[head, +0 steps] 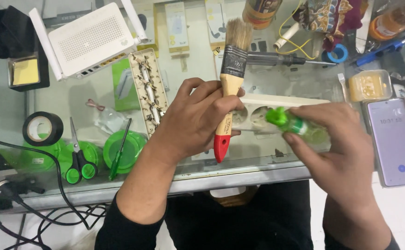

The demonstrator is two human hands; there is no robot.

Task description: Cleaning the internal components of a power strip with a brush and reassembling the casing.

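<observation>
holding: left hand (197, 122) grips paintbrush (230, 88)
right hand (336, 153): grasps green bottle (295, 126) over power strip (258, 111)
step: likely cleaning sockets

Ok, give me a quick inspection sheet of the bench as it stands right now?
Surface: glass-topped table, crowded.
Job's things: wooden paintbrush with red handle tip; small clear bottle with green cap; cream plastic power strip beneath both.
Clutter: white router, black tape roll, green-handled scissors, smartphone.
Hands: left hand grips the brush; right hand holds the bottle.
Cables: black cables at the front left edge.
Surroundings: nothing seen.
</observation>
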